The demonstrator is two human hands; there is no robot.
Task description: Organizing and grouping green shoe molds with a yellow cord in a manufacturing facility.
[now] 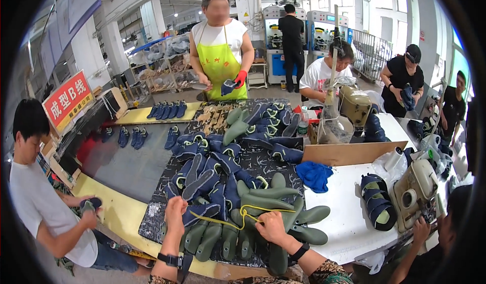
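Note:
A yellow cord [217, 221] stretches between my hands above the heaped table, with a loop or loose knot in its middle and a loose end trailing to the right. My left hand [176, 214] is closed at the cord's left end, its fingertips partly hidden. Pinched in my right hand [273, 228] is the cord's other side. Directly below lie several dark green shoe lasts [210, 241], some in a row by the near edge. Navy shoes [202, 183] with pale green trim are piled just beyond, soles and uppers facing various ways.
A conveyor belt [136, 157] at left carries navy shoes in groups. On the white tabletop [334, 223] at right are a blue cloth [314, 176], a brown board [349, 153] and a beige machine [415, 195]. Co-workers stand or sit around; one across wears a yellow-green apron [218, 66].

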